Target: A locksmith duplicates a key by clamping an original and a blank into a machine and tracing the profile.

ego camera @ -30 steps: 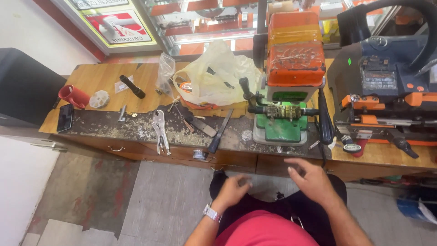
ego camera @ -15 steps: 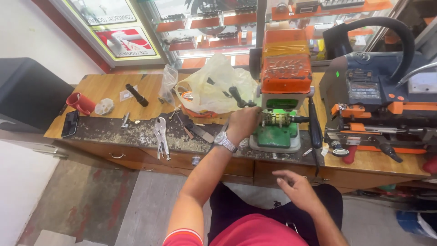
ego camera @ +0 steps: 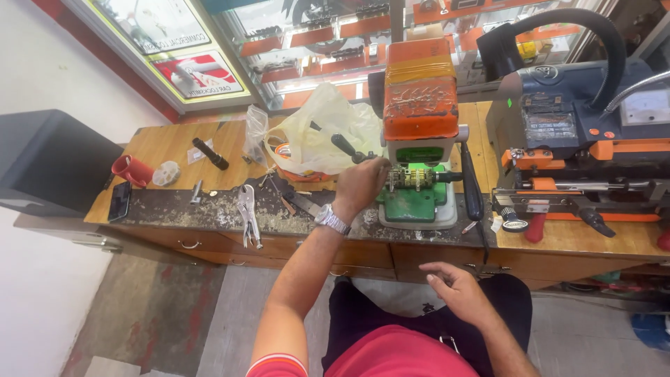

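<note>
An orange and green key-cutting machine (ego camera: 419,132) stands on the wooden workbench (ego camera: 174,146). My left hand (ego camera: 361,186) reaches up to the machine's clamp (ego camera: 413,179), its fingers closed around a part at the clamp's left side; what exactly it grips is hidden. A black lever handle (ego camera: 345,148) sticks out just above that hand. A metal watch (ego camera: 331,219) is on my left wrist. My right hand (ego camera: 457,289) rests low over my lap, fingers loosely spread, holding nothing.
A larger blue and orange machine (ego camera: 572,139) fills the bench's right side. Pliers (ego camera: 248,213), a phone (ego camera: 119,201), a red cup (ego camera: 132,169), a black cylinder (ego camera: 210,153) and a plastic bag (ego camera: 322,132) lie left. Metal filings cover the front edge. Glass display shelves stand behind.
My left hand rose from my lap to the machine's clamp and stays there. My right hand stays low over my lap. The head camera tilted and came closer to the bench.
</note>
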